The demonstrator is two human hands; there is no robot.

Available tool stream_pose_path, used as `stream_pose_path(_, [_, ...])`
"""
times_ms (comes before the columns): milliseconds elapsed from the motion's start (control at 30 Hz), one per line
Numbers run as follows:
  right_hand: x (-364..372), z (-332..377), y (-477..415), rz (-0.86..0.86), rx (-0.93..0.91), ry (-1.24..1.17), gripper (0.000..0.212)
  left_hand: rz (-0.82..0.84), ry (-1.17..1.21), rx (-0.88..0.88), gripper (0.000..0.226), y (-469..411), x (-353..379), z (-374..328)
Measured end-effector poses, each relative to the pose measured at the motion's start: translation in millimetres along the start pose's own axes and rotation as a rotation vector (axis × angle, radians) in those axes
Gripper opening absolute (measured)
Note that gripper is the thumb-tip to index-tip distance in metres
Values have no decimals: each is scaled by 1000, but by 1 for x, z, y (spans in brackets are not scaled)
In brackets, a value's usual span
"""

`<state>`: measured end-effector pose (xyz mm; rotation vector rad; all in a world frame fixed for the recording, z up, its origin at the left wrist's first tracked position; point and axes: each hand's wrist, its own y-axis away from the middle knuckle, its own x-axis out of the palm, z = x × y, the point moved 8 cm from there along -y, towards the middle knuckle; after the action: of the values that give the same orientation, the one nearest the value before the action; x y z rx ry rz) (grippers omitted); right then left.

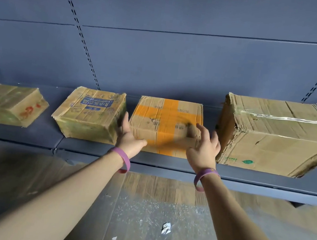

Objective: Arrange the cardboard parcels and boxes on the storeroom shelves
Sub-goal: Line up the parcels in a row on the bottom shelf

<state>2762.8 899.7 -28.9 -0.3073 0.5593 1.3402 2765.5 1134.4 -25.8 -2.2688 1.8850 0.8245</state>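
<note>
Head cam: both hands at the orange-taped box

Orange-taped box sits on the shelf with a hand at each front corner: left hand by its left edge, right hand over its right corner. Fingers are spread and hold nothing. Actual contact? Too blurry to tell. Risk imo: the gaps are tight, so knuckles could shove the blue-printed box just left of it, or the big battered box just right, which sits skewed.

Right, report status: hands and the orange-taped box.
Left hand open, right hand open, flanking orange-taped box. Box flat on shelf. Blue-printed box tight by left hand.
</note>
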Motion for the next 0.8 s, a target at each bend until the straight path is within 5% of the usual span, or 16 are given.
stream_pose_path(300, [5, -14, -8, 77, -86, -185, 85, 65, 189, -148, 79, -19, 14, 45])
stream_pose_path(500, [-16, -3, -4, -77, -145, -154, 70, -17, 179, 47, 46, -16, 1, 23])
stream_pose_path(800, [-42, 11, 8, -181, -73, -194, 73, -105, 276, 207, 37, 8, -23, 0])
